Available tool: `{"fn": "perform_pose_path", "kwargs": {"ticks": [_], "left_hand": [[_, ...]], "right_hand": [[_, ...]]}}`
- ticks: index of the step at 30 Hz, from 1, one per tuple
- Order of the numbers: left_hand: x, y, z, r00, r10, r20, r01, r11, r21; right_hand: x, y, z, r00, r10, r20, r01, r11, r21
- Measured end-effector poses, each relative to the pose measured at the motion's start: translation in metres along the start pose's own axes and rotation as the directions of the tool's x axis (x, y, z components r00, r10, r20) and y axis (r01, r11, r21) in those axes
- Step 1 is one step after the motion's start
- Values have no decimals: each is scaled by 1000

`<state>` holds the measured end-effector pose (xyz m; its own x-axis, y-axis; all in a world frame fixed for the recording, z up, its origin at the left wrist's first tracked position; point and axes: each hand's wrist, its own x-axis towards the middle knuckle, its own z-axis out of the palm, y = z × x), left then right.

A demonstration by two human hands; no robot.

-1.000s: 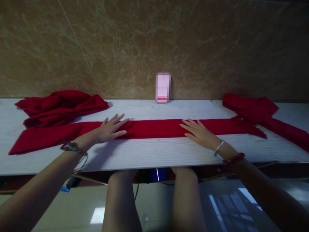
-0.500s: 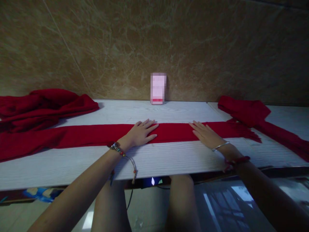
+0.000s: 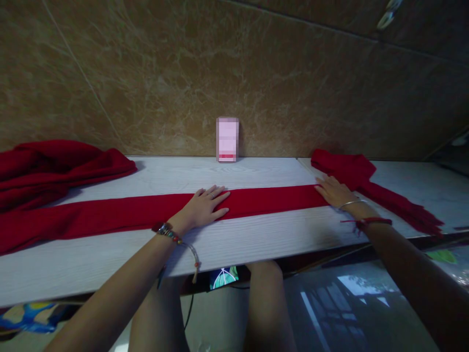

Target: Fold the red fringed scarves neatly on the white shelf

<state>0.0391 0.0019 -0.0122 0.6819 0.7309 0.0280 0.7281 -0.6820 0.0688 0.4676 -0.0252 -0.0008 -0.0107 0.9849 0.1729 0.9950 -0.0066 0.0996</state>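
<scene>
A long red scarf (image 3: 271,199), laid out as a flat narrow band, runs across the white table from the left. My left hand (image 3: 205,208) lies flat on its middle stretch with fingers spread. Toward the scarf's right end, my right hand (image 3: 333,191) rests palm down, fingers stretched out; hand and wrist hide the fringed end. Just behind my right hand is a second red fabric piece (image 3: 344,167), bunched at the back with a strip trailing right.
A heap of red fabric (image 3: 66,164) sits at the back left of the white table (image 3: 252,242). A phone (image 3: 227,140) with a blurred screen leans against the brown marbled wall (image 3: 176,83). Below the table edge, a lit screen (image 3: 224,277) shows between my knees.
My right hand has slid right along the scarf to its fringed end. The left hand stays flat on the band. The view has shifted and tilted slightly.
</scene>
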Motion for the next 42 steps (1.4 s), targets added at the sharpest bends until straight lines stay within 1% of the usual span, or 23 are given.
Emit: {"fn": "perform_pose_path", "kwargs": {"ticks": [1, 2, 4, 6, 7, 8, 9, 11, 15, 17, 19, 21, 23, 24, 25, 27, 28, 29, 31, 34, 36, 39, 42], "left_hand": [[0, 1, 0, 1000, -2, 4, 2, 1000, 0], [-1, 2, -1, 1000, -5, 10, 5, 1000, -1], [-1, 4, -2, 1000, -15, 20, 15, 1000, -3], [-2, 5, -3, 999, -28, 27, 28, 1000, -6], [-3, 5, -4, 999, -33, 29, 33, 999, -7], [-4, 6, -4, 999, -35, 31, 36, 999, -9], [-4, 6, -4, 999, -36, 34, 36, 999, -12], [-5, 6, -4, 999, -33, 37, 33, 999, -19], [-5, 5, -3, 999, -18, 46, 18, 1000, -20], [-5, 6, -4, 998, -14, 58, 15, 1000, -18], [-6, 8, -6, 998, -2, 69, 4, 1000, -16], [-7, 9, -9, 997, 28, 76, -27, 1000, -16], [-9, 9, -11, 994, 65, 84, -64, 998, -19], [-10, 9, -12, 993, 81, 83, -80, 997, -19], [-12, 8, -12, 993, 94, 78, -93, 996, -16], [-16, 6, -11, 992, 112, 59, -113, 994, 5], [-19, 4, -10, 992, 119, 49, -121, 992, 26], [-21, 3, -9, 992, 124, 39, -125, 991, 53], [-27, 0, -7, 991, 132, 18, -133, 984, 116], [-33, -4, -6, 985, 174, -14, -168, 969, 180], [-37, -5, -7, 979, 202, -32, -192, 962, 193], [-43, -4, -10, 969, 226, -101, -203, 958, 201], [-48, -1, -10, 949, 268, -167, -230, 950, 213]], "right_hand": [[0, -23, -6, 1000, 9, 12, -9, 1000, 15], [1, -49, -12, 999, -43, 23, 41, 998, 48], [1, -105, -18, 973, -231, 7, 228, 967, 117], [2, -153, -18, 924, -382, 3, 377, 912, 160], [2, -171, -17, 908, -418, 20, 409, 896, 173], [2, -183, -14, 902, -430, 45, 416, 892, 178], [2, -190, -11, 901, -429, 63, 413, 893, 177], [4, -187, -3, 914, -395, 94, 378, 912, 160], [7, -152, 10, 956, -272, 111, 260, 959, 111], [8, -139, 15, 968, -228, 102, 218, 970, 104], [7, -133, 18, 974, -217, 69, 209, 972, 106], [5, -133, 18, 976, -218, 11, 215, 971, 108], [2, -137, 15, 963, -264, -55, 269, 957, 111], [-1, -139, 12, 943, -321, -91, 331, 937, 113], [-3, -142, 10, 908, -400, -126, 413, 903, 113], [-7, -146, 5, 802, -569, -181, 590, 801, 99], [-9, -149, 3, 749, -632, -198, 655, 751, 83], [-10, -151, 2, 707, -676, -208, 699, 712, 61], [-11, -153, 3, 654, -725, -216, 743, 669, 4], [-9, -150, 4, 605, -769, -206, 774, 629, -75], [-8, -147, 4, 586, -787, -196, 784, 611, -110], [-9, -144, 2, 578, -790, -206, 779, 609, -149], [-11, -144, -2, 569, -784, -248, 772, 613, -168]]}}
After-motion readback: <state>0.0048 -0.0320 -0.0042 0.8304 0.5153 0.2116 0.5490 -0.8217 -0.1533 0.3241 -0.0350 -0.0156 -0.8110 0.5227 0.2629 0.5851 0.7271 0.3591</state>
